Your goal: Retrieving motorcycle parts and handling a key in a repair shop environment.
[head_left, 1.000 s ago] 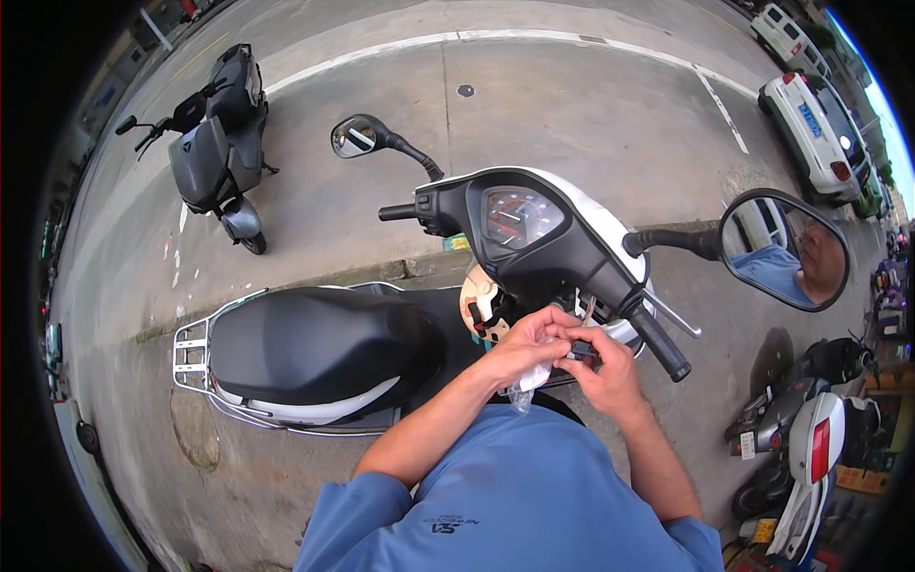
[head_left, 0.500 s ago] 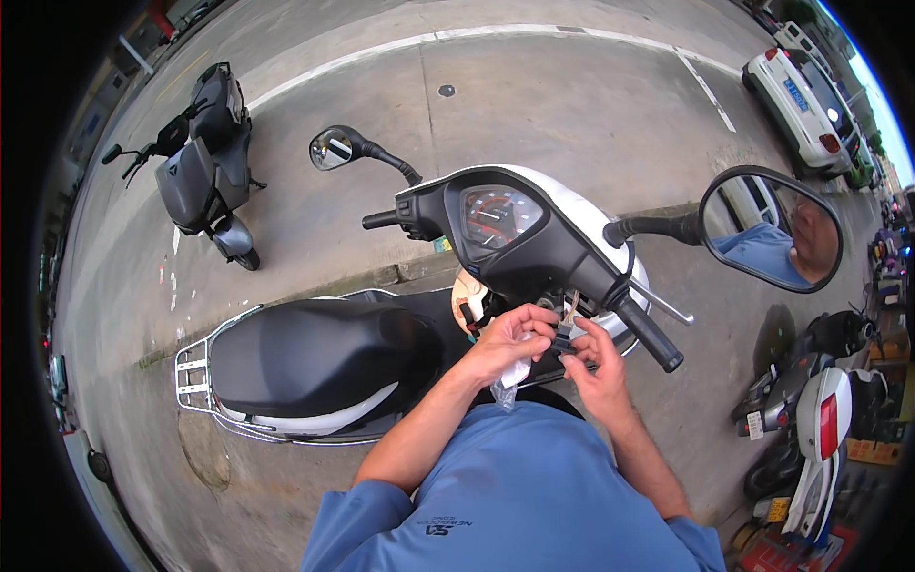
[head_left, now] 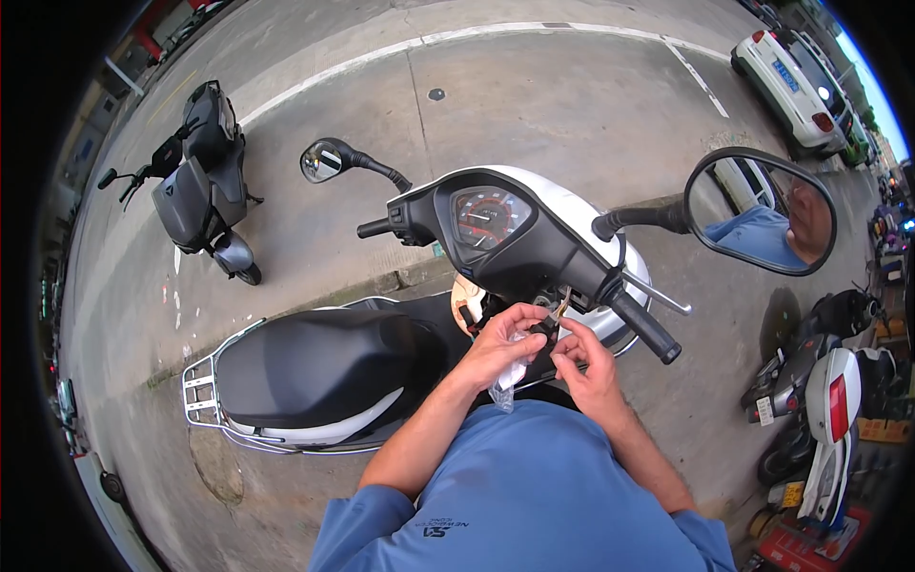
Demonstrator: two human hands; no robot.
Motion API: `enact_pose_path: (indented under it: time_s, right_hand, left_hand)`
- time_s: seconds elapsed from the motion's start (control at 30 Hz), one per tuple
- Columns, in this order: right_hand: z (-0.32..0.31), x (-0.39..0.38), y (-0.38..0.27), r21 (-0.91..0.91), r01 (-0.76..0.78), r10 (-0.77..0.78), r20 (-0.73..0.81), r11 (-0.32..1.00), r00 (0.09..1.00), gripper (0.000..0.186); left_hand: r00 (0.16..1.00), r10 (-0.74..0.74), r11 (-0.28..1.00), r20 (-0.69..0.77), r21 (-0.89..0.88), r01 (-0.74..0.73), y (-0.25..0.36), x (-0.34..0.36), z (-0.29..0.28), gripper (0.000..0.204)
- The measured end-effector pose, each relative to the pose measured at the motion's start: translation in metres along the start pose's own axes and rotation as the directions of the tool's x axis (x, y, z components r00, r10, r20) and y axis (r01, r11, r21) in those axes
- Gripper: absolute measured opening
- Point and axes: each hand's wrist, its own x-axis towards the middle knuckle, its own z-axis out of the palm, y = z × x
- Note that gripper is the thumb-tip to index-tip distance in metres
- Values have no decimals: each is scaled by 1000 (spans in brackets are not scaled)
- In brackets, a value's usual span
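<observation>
My left hand [head_left: 499, 347] is closed on a small black plug connector [head_left: 545, 327], pinched between thumb and fingers. A crumpled clear plastic bag [head_left: 505, 387] hangs from the same hand, below the palm. Thin light-coloured wires [head_left: 564, 303] run from the connector up to the opened front of a white and black scooter [head_left: 534, 248]. Close beside the connector, my right hand [head_left: 583, 358] has curled fingers, the index fingertip by the wires. What lies between its thumb and fingers is too small to tell.
The scooter's black seat [head_left: 319, 357] lies to my left. A black handgrip [head_left: 646, 329] and round-cornered mirror [head_left: 762, 210] reach out on the right. A grey scooter [head_left: 205, 191] stands at far left, a white car [head_left: 786, 86] at far right, and parked scooters [head_left: 820, 391] at right.
My right hand has shifted slightly down, away from the connector's near end, its fingers more curled. The left hand keeps the connector, now tilted differently. The whole view has shifted a little.
</observation>
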Motion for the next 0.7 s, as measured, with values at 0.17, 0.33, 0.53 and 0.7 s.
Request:
enact_pose_path:
  time_s: [0.17,0.33,0.53,0.7]
  right_hand:
    - [0,1,-1,2,-2,2,1,1000,1000,46]
    - [0,2,-2,17,-28,27,25,999,999,44]
    - [0,3,-1,24,-18,17,5,1000,1000,45]
    - [3,3,5,65,-28,28,-5,998,1000,43]
  left_hand:
    - [1000,17,1000,-5,3,-17,2,0,2,39]
    - [999,40,999,-18,25,-40,2,1,2,39]
    - [998,66,996,-9,66,-65,3,2,2,39]
    - [997,68,994,-36,92,-64,3,1,2,39]
